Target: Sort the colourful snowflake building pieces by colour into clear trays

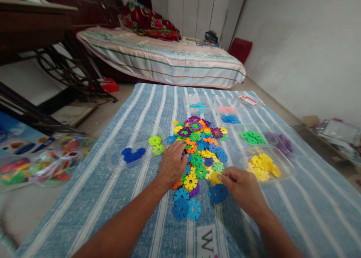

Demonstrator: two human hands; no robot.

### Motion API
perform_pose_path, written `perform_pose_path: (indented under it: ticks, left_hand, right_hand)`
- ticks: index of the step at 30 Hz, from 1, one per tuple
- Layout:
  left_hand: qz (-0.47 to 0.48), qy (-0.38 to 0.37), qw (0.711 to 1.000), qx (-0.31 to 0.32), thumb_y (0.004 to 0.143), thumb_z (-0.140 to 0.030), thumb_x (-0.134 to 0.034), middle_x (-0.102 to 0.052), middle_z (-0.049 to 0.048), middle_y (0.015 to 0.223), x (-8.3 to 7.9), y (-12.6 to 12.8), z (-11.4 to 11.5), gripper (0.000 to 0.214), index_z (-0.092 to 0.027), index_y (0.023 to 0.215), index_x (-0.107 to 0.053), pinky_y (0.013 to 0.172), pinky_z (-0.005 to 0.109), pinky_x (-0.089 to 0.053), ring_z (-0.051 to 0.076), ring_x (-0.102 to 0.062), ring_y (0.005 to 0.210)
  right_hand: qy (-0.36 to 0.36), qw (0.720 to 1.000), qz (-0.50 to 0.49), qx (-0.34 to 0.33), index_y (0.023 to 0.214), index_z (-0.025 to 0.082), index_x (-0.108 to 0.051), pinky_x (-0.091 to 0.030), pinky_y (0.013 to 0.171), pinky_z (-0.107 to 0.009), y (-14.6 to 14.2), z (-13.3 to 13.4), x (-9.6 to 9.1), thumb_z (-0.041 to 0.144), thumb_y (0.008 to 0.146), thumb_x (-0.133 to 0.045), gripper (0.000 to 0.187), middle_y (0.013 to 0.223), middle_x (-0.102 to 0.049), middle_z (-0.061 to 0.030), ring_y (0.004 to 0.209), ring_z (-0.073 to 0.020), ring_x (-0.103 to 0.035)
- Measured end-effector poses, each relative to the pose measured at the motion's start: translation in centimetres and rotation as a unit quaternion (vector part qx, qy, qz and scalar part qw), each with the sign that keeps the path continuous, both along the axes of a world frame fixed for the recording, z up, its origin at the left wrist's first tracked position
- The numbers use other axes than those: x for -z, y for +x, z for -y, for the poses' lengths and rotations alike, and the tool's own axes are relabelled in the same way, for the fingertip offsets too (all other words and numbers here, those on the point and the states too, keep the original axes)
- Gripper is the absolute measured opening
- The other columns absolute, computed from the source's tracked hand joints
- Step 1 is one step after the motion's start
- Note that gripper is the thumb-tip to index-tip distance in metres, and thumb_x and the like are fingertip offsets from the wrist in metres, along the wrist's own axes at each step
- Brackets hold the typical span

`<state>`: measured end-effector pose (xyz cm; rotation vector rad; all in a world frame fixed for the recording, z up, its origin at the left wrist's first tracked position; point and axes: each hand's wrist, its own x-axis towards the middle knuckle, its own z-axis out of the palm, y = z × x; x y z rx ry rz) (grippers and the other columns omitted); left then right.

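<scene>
Head view: right hand (241,188) pinches a yellow disc (214,178) at the near-right edge of the pile (201,145); left hand (172,162) rests flat, fingers loose, on its left. Discs seem light, stiff, slick: pinch the rim.

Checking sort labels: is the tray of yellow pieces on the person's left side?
No, the clear tray of yellow pieces sits right of the mixed pile, beyond the right hand.

Multicoloured notched discs (201,153) lie flat, overlapping in a loose heap; a yellow disc (214,178) sits at its 5 o'clock edge.
</scene>
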<state>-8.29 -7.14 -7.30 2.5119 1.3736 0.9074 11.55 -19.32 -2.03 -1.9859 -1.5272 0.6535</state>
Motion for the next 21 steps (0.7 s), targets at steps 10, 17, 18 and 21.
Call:
perform_pose_path:
  ticks: [10, 17, 18, 21]
  left_hand:
    - [0.004, -0.002, 1.0, 0.006, 0.084, -0.022, -0.047, -0.058, 0.0145, 0.124, 0.2, 0.0, 0.0, 0.031, -0.012, 0.112, -0.056, 0.103, 0.045, -0.04, 0.026, -0.05, 0.119]
    - [0.013, -0.001, 1.0, 0.006, 0.085, -0.023, -0.046, -0.058, 0.0138, 0.124, 0.2, -0.1, -0.1, 0.031, -0.014, 0.112, -0.056, 0.102, 0.047, -0.041, 0.026, -0.05, 0.118]
    - [0.012, -0.001, 1.0, 0.006, 0.085, -0.023, -0.046, -0.058, 0.0133, 0.124, 0.2, -0.1, -0.1, 0.031, -0.015, 0.113, -0.056, 0.102, 0.047, -0.041, 0.026, -0.05, 0.118]
    - [0.012, -0.003, 1.0, 0.006, 0.084, -0.022, -0.046, -0.058, 0.0122, 0.124, 0.1, -0.1, -0.1, 0.031, -0.016, 0.113, -0.056, 0.102, 0.048, -0.041, 0.026, -0.05, 0.119]
  right_hand:
    - [0.121, 0.936, 0.263, 0.201, 0.088, 0.021, -0.07, -0.04, 0.054, -0.028, 5.2, 2.1, -1.7, 0.056, 0.082, -0.041, 0.046, 0.065, -0.07, -0.0049, 0.059, -0.0215, -0.064]
    - [-0.078, 0.958, 0.275, -0.031, 0.089, 0.024, -0.069, -0.034, 0.052, -0.024, -0.9, 0.6, 0.1, 0.04, 0.089, -0.045, 0.029, 0.07, -0.071, -0.0056, 0.064, -0.0202, -0.067]
    - [-0.104, 0.952, 0.285, -0.042, 0.087, 0.023, -0.069, -0.033, 0.051, -0.025, -1.5, 0.3, 0.1, 0.041, 0.089, -0.046, 0.029, 0.071, -0.071, -0.0072, 0.065, -0.0211, -0.067]
    - [-0.141, 0.943, 0.296, -0.051, 0.084, 0.021, -0.067, -0.032, 0.052, -0.025, -2.3, -0.5, 0.1, 0.044, 0.089, -0.046, 0.031, 0.075, -0.071, -0.0108, 0.067, -0.023, -0.067]
